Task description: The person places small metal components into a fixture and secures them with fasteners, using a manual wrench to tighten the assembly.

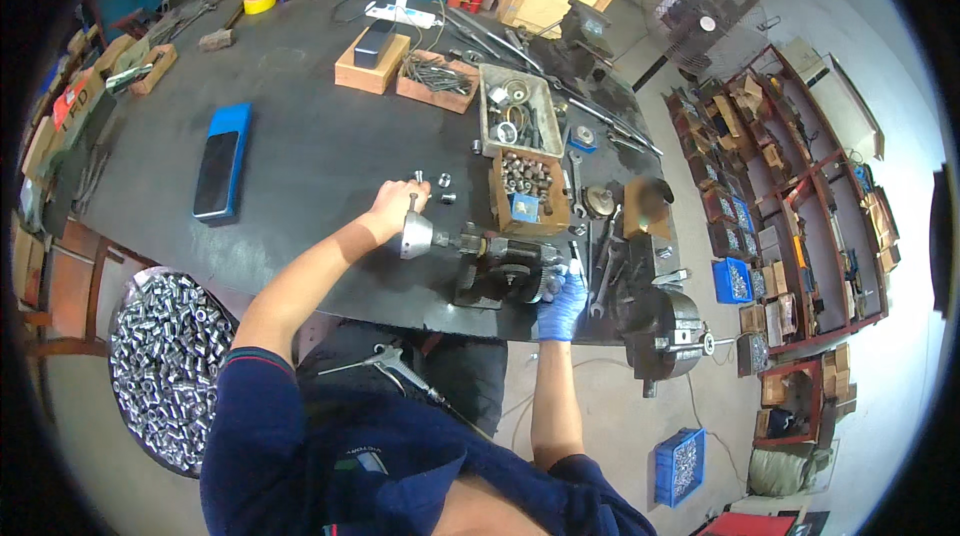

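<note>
My left hand [392, 208], bare, grips the handle of a small metal fixture [500, 261] clamped on the dark workbench [300, 156]; the handle ends in a silvery cone-shaped hub [416, 235]. My right hand [562, 306], in a blue glove, rests against the right front side of the same fixture near its gear-like wheel. A few small metal sleeves [440, 186] lie on the bench just beyond my left hand. An air blow gun [395, 364] lies in my lap.
A wooden box of metal parts [530, 191] and a white tray of rings [518, 108] stand behind the fixture. A phone on a blue case [220, 174] lies left. A basin of silver sleeves [165, 366] sits at lower left. A lathe chuck [668, 321], shelves and blue bins [680, 466] are right.
</note>
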The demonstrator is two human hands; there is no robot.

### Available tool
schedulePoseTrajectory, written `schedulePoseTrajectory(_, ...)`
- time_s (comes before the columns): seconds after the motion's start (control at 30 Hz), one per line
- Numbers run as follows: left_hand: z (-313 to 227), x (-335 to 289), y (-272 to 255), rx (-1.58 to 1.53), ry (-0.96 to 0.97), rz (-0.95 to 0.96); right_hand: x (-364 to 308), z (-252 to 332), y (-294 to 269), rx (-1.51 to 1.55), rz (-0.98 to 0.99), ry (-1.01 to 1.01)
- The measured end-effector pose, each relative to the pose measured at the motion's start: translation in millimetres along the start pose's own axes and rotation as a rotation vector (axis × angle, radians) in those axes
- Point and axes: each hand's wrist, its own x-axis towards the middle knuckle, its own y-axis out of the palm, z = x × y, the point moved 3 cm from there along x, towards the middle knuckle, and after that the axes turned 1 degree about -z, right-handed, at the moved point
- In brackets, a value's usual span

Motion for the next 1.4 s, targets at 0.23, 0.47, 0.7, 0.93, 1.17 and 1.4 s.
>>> schedulePoseTrajectory(0.23,23,-84,-26,-0.717,-0.152,-0.179,7,-9,-25,-0.006,0.017,-0.029)
schedulePoseTrajectory(0.47,-21,-125,-109,-1.580,-0.205,-0.102,11,-8,-28,0.016,0.105,0.009)
schedulePoseTrajectory(0.7,-24,-105,-106,-1.514,-0.147,-0.055,9,-4,-28,-0.010,0.046,-0.016)
schedulePoseTrajectory(0.93,-23,-103,-107,-1.437,-0.134,-0.026,-25,39,-12,-0.056,0.216,-0.013)
schedulePoseTrajectory(1.17,-27,-107,-108,-1.258,-0.042,-0.148,26,70,56,0.103,0.366,-0.045)
schedulePoseTrajectory(1.4,-31,-101,-113,-1.113,0.126,-0.243,126,-2,-4,-0.306,0.036,-0.034)
